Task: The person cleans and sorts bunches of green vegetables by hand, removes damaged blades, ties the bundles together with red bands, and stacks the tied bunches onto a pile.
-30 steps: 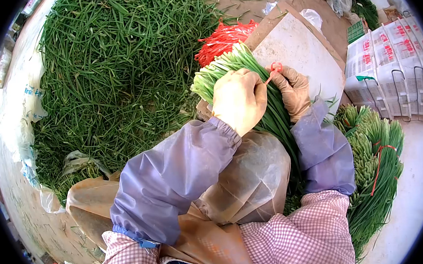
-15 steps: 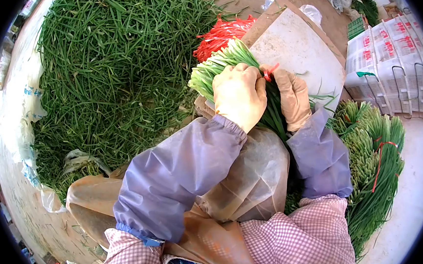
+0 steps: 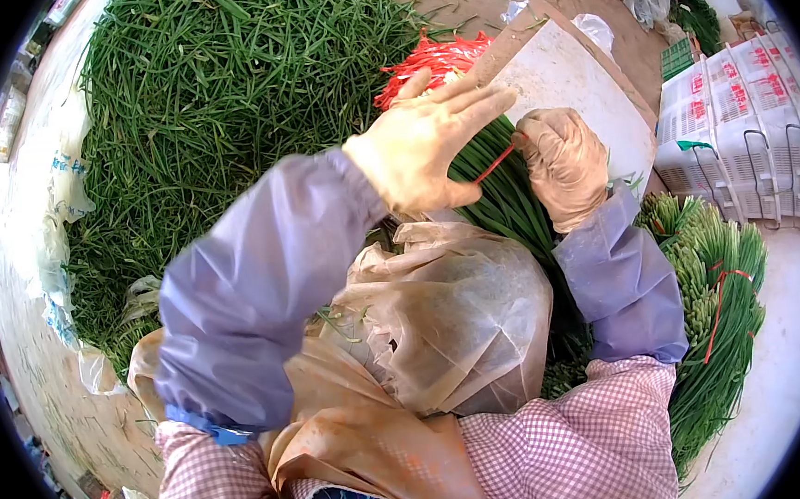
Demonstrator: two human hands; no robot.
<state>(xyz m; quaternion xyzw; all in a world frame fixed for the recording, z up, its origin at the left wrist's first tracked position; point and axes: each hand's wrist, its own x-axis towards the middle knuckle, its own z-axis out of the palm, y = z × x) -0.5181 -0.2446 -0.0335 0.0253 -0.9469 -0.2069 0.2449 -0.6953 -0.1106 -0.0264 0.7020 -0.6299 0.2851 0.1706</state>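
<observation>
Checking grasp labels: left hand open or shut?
Open: the left hand has its thumb and fingers spread apart. The palm side is hidden.

White crates (image 3: 732,120) with red print stand near a green crate (image 3: 676,60) and crumpled plastic (image 3: 648,2).

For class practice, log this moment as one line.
left hand: open, near green bundle; right hand: gripping red tie; red tie: across green bundle

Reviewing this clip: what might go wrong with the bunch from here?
The red tie might slacken or snap if the right hand, closed on it, pulls unevenly. The bunch might shift or splay, since the left hand is spread open over it rather than gripping.
</observation>
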